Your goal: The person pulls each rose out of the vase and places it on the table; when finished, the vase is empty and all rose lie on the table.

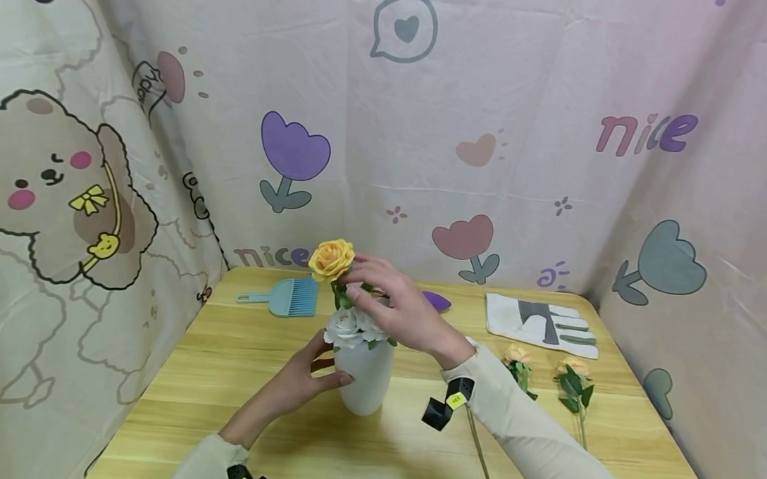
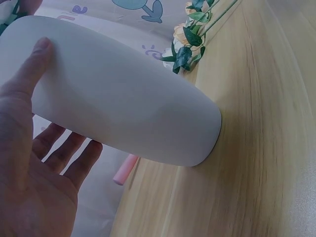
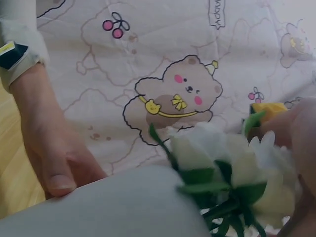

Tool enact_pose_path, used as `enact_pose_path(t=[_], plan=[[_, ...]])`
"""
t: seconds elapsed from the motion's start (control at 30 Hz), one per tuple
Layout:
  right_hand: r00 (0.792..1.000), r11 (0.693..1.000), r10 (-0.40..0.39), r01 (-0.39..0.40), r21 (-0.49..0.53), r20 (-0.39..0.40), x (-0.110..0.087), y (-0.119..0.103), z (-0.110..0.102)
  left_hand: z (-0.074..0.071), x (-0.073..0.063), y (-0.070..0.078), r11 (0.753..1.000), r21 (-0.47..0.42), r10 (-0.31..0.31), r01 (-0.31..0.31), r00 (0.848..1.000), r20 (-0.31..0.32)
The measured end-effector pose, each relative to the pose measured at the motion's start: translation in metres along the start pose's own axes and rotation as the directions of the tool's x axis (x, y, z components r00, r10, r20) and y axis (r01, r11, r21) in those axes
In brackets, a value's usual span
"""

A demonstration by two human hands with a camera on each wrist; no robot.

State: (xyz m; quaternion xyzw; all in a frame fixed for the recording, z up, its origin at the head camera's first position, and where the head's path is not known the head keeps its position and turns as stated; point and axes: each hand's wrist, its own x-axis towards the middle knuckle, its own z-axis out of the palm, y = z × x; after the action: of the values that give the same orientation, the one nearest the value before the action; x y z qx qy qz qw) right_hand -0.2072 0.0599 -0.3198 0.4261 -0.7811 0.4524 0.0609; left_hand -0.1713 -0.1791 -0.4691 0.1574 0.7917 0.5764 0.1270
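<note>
A white vase (image 1: 364, 380) stands on the wooden table with white roses (image 1: 349, 328) bunched at its mouth. My left hand (image 1: 305, 378) holds the vase's side, thumb across the front in the left wrist view, fingers (image 2: 86, 160) round the other side. Above the white blooms rises a yellow rose (image 1: 330, 259), its head tilted left. My right hand (image 1: 397, 303) pinches it just below the bloom, thumb and fingers curled from the right. In the right wrist view, green leaves (image 3: 217, 187) show under the white petals, and the yellow petals (image 3: 269, 109) are partly hidden behind my fingers.
A light-blue brush (image 1: 293, 297) lies at the back left. A purple object (image 1: 437, 301) is partly hidden behind my right hand. White-and-grey gloves (image 1: 542, 325) lie at the back right, with peach roses (image 1: 572, 380) in front. A pink rod (image 2: 126, 169) shows past the vase.
</note>
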Motion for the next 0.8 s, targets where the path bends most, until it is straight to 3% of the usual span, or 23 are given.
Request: enact_pose_path(t=[0.23,0.4,0.57,0.8], plan=[[0.981,0.997,-0.044,0.056,0.058,-0.187,0.013,-0.009,-0.012,0.001,0.0,0.002,1.0,-0.01,0.006,-0.006,1.0,-0.009],[0.941,0.978,-0.074,0.134,0.162,-0.33,0.022,-0.012,-0.024,0.001,0.001,0.0,1.0,-0.019,0.022,-0.023,1.0,-0.007],[0.866,0.957,-0.062,0.193,0.218,-0.496,0.028,-0.015,-0.041,0.002,0.002,-0.001,0.998,0.008,0.055,-0.055,0.998,-0.014],[0.71,0.925,0.016,0.256,0.28,-0.704,0.027,-0.017,-0.079,0.001,0.002,-0.002,0.998,0.008,0.056,-0.056,0.998,-0.019]])
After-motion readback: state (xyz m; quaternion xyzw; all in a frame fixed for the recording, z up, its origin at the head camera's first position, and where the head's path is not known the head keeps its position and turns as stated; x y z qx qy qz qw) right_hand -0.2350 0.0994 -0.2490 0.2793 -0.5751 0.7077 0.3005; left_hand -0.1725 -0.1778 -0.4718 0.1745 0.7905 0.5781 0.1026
